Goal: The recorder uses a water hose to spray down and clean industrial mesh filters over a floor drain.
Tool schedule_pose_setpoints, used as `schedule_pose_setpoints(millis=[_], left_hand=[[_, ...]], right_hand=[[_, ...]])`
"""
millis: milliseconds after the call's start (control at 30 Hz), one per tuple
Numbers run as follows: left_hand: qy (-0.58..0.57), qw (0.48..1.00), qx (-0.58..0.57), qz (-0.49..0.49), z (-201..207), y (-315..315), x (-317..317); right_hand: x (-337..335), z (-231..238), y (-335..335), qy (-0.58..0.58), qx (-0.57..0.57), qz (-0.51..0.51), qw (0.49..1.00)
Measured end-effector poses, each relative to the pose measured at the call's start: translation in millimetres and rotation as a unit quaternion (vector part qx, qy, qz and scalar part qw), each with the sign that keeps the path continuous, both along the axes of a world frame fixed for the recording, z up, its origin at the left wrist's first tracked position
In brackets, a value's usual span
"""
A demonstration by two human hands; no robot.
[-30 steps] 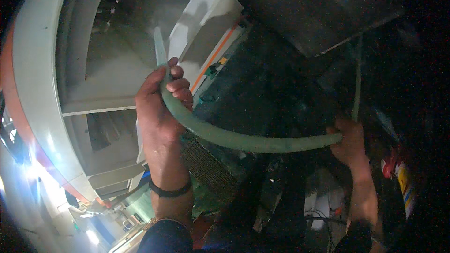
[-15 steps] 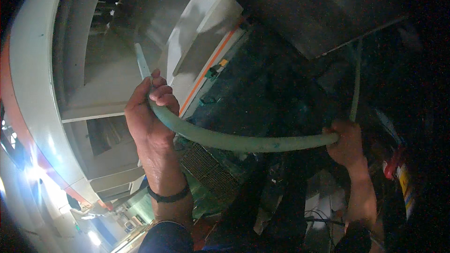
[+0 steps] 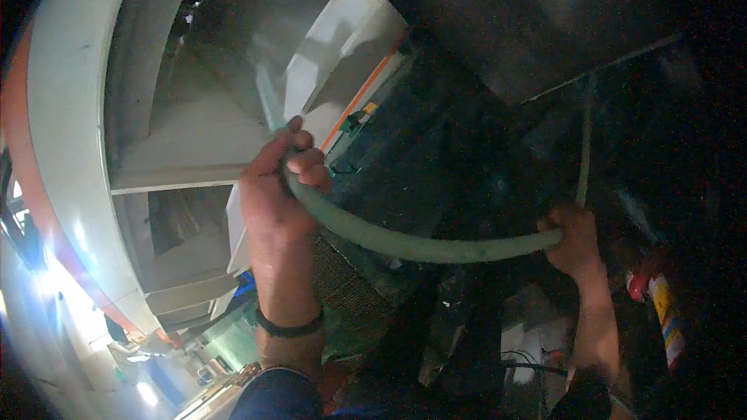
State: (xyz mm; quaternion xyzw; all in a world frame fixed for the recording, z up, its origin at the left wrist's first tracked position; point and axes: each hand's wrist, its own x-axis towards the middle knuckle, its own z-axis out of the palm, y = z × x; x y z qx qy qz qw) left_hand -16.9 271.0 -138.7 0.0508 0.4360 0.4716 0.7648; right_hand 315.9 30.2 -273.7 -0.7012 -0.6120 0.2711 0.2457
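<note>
A pale green hose (image 3: 436, 250) sags in a curve between my two hands. My left hand (image 3: 282, 179), with a dark band on its wrist, is closed around the hose near one end, thumb uppermost. Beyond the thumb the pale end length (image 3: 268, 101) points up toward the white-framed machine opening (image 3: 210, 101); it is blurred. On the right, my right hand (image 3: 572, 237) is wrapped around the hose lower down. From there another hose length (image 3: 587, 140) runs away upward into the dark, under the edge of a dark panel.
A large dark panel (image 3: 537, 23) hangs at the upper right. A brown mesh mat (image 3: 350, 284) lies below my left hand. Red, yellow and white objects (image 3: 661, 303) stand at the right. Dark cables (image 3: 533, 362) lie near the lower edge. A bright light glares at the lower left.
My left hand has moved right and slightly down with the hose end, so the curve between my hands is shorter and sags lower. My right hand has barely moved.
</note>
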Motion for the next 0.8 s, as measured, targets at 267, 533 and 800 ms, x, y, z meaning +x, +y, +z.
schedule_pose_setpoints(millis=[267,533,800], left_hand=[[-0.015,0.992,0.010,-0.126,29.2,-26.4,23.2],[-0.018,0.995,0.026,-0.096,63.6,-47.6,-14.4],[0.044,0.985,-0.165,-0.020,76.9,-174.1,36.2]], right_hand=[[2.9,1.8,-37.2,0.004,-0.086,-0.019,0.996],[-29.1,50.3,-18.4,-0.053,-0.031,0.068,0.996],[-120.2,189.3,-5.7,0.159,-0.174,0.227,0.945]])
